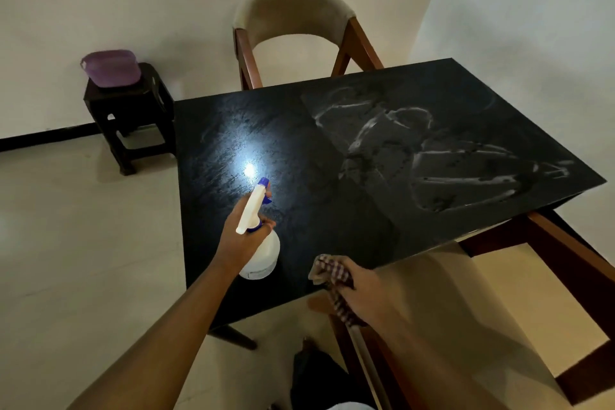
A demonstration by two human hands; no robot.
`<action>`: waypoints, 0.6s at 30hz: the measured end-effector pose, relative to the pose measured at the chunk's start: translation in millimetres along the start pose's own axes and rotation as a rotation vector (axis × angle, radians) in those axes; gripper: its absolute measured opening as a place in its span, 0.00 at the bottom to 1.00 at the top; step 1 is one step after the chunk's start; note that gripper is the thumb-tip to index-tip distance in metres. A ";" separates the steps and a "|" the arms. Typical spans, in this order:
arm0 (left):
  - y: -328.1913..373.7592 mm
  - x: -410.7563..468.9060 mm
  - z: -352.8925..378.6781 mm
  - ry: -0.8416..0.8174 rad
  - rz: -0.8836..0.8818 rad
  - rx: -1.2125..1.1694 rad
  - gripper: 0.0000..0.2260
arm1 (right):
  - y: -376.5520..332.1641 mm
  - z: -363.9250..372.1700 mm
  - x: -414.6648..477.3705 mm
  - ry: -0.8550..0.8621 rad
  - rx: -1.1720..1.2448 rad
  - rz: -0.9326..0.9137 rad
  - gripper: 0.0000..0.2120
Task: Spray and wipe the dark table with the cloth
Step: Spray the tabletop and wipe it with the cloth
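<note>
Two chairs stood at the dark table (pixel 299 130): a far chair (pixel 293 18) and a near chair (pixel 449 309) at the right. One stool (pixel 131 116) bore one purple tub (pixel 111 68), contents hidden. The left hand (pixel 239 238) gripped one spray bottle (pixel 263 260) over the table's near end; the right hand (pixel 369 293) clutched one checked cloth (pixel 329 271) beside it. Pale smears (pixel 432 156) streaked the table's right half.

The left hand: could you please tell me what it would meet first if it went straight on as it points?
Probably the dark table near the glare; nothing stands between. The left hand is at unclear height, so it might pass over toward the chair.
</note>
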State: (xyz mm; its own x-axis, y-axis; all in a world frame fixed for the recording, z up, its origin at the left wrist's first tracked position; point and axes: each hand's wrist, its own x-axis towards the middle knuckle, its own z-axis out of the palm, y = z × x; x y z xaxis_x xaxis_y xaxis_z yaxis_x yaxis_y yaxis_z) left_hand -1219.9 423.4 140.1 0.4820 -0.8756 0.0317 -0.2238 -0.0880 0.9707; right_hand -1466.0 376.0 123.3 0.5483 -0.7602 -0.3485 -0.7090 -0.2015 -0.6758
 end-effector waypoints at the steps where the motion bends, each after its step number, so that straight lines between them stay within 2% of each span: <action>1: 4.6 8.4 2.2 0.002 -0.003 -0.003 0.29 | -3.3 -4.0 3.8 0.026 0.274 0.055 0.16; 4: 22.4 46.6 9.0 -0.016 -0.051 0.003 0.30 | -11.7 -26.8 36.0 0.143 1.002 0.295 0.11; 6: 31.8 83.2 14.8 -0.020 -0.063 -0.036 0.28 | -16.7 -54.8 68.4 0.187 1.274 0.400 0.11; 8: 41.4 126.6 22.2 -0.018 -0.077 -0.073 0.24 | -21.1 -87.8 107.3 0.211 1.429 0.410 0.12; 14: 60.5 250.4 50.0 -0.043 -0.207 -0.004 0.12 | -25.3 -163.6 224.8 0.311 1.796 0.173 0.17; 18: 51.0 306.9 64.2 -0.017 -0.342 0.040 0.08 | -24.2 -183.3 296.2 0.335 1.785 0.199 0.16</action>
State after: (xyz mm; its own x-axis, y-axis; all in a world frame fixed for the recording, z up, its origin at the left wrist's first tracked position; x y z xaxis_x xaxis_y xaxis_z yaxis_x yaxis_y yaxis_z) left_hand -1137.8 119.8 184.1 0.5204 -0.8002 -0.2980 -0.0855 -0.3960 0.9142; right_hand -1367.7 42.4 155.5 0.2636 -0.8106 -0.5229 0.6455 0.5511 -0.5289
